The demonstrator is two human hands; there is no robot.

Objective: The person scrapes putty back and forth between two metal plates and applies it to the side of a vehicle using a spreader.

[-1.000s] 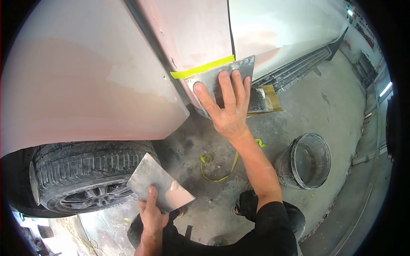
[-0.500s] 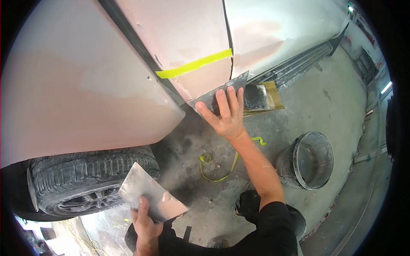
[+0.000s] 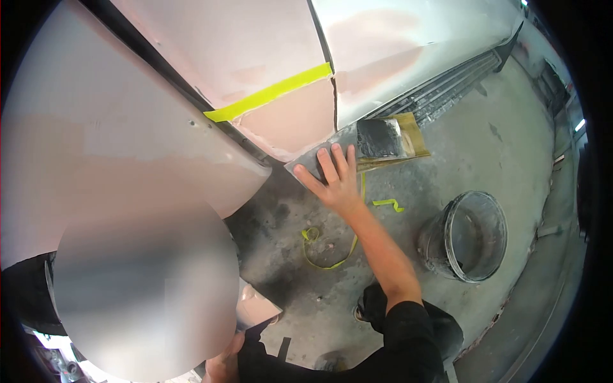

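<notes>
Plate [image 3: 257, 309] by L hand [image 3: 225, 365]: if tipped, its pink coat (prob. putty) could slide off. R hand [image 3: 338, 186], fingers fanned across spreader [image 3: 311, 161], holds it just by panel's [image 3: 288, 121] lower edge, below tape [image 3: 271, 94]; a tilted corner could gouge the panel. Blur hides L fingers & most of plate: can't tell L grip. R thumb's hidden; brown item [image 3: 416, 135] beyond, unclear.

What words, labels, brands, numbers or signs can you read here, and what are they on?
None can be read.
No lettering shows on the yellow tape, the bucket or the blade under the right hand.
Top right, the far wall is too blurred to tell.
A blur covers the lower left.
</notes>
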